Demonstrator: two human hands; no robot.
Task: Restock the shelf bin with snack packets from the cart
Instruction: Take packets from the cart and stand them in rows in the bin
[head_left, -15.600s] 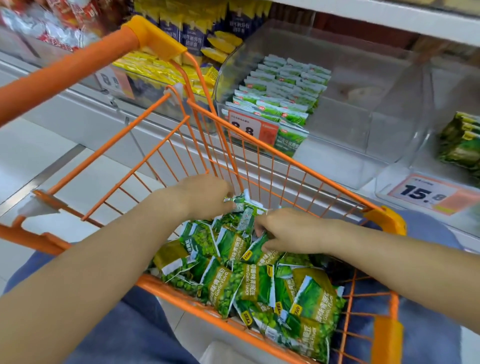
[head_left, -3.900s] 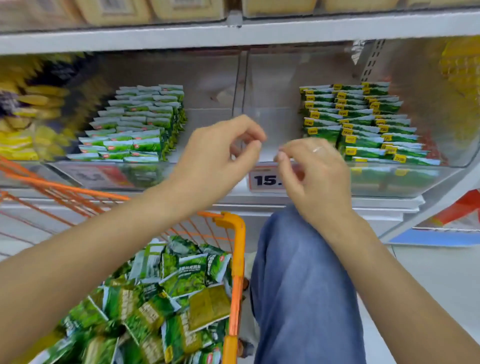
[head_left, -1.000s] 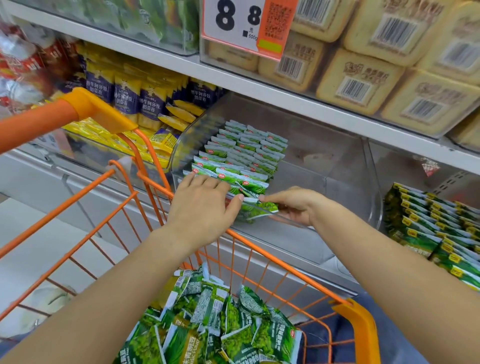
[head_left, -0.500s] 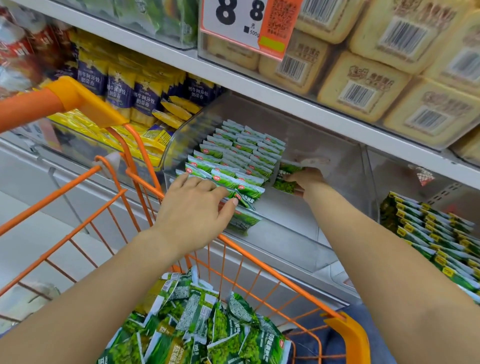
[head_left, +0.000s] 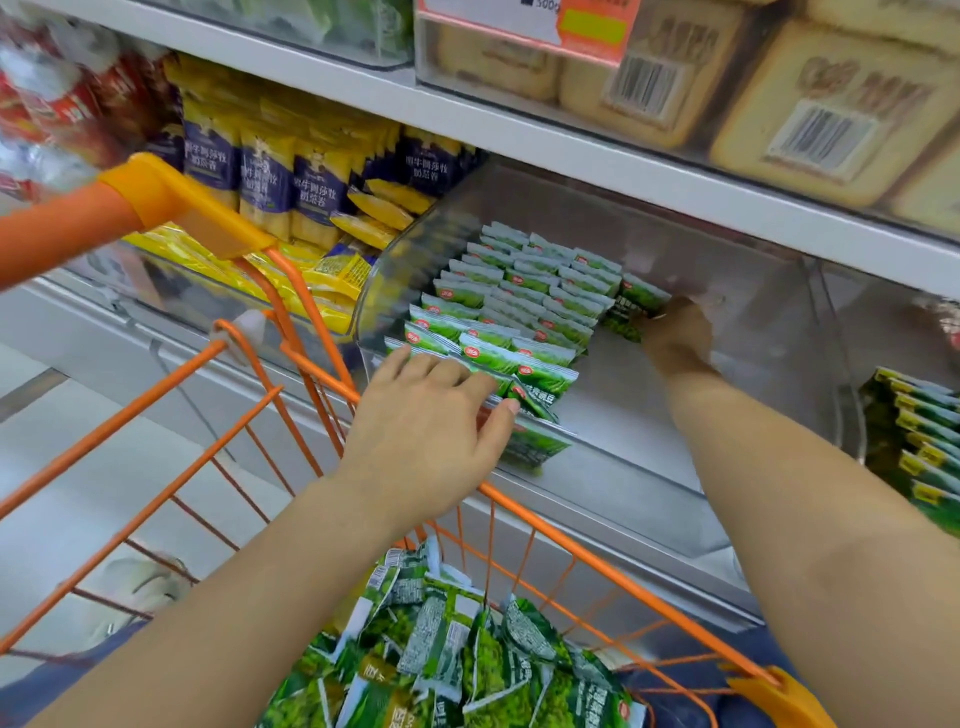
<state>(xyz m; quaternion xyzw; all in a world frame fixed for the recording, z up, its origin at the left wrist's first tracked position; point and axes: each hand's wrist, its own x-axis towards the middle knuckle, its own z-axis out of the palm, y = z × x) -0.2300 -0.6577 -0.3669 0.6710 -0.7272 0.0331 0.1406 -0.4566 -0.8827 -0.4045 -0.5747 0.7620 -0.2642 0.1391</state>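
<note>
A clear plastic shelf bin (head_left: 675, 467) holds rows of green snack packets (head_left: 519, 306) along its left side. My right hand (head_left: 675, 338) reaches deep into the bin and grips a green packet (head_left: 636, 306) standing at the back end of the rows. My left hand (head_left: 431, 426) lies flat with straight fingers on the front packets (head_left: 540, 384) at the bin's front lip. Below, the orange wire cart (head_left: 571, 551) holds a loose heap of green packets (head_left: 457, 660).
Yellow and blue packets (head_left: 291, 192) fill the bin to the left. Another bin with green, yellow-tagged packets (head_left: 919, 441) stands at the right. The upper shelf carries beige wrapped cakes (head_left: 831, 109) and a price label (head_left: 587, 26). The cart's handle (head_left: 67, 223) crosses the upper left.
My right hand carried a packet from the bin's front deep to the back of the rows. My left hand stayed on the front packets.
</note>
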